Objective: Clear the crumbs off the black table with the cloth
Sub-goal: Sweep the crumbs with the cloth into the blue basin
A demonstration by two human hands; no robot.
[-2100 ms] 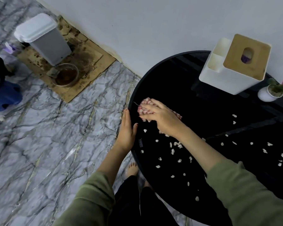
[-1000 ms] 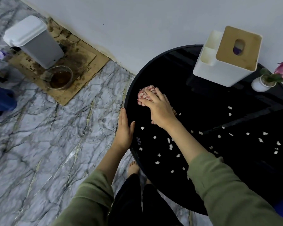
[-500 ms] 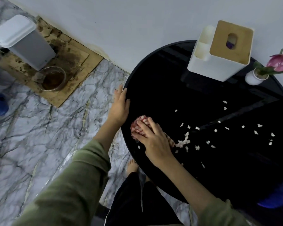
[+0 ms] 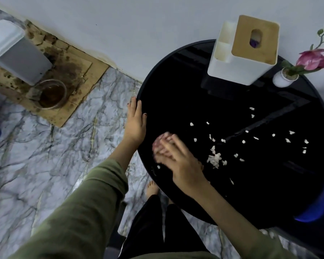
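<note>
The cloth (image 4: 160,144) (blurred, pink) is pressed flat under the right hand (image 4: 180,161) near the black surface (image 4: 176,94) edge; crumbs (image 4: 214,159) are heaped beside it. The rim is steadied by the open left hand (image 4: 136,122).

Crumbs (image 4: 214,159) lie on the table (image 4: 176,94) right of the cloth (image 4: 160,142); tissue box (image 4: 239,58) behind

Your widest open stretch of the black table (image 4: 176,101) lies at frame centre, left of the crumbs (image 4: 214,158). The tissue box (image 4: 238,60) and flower vase (image 4: 282,79) (upper right) block the far rim.
</note>
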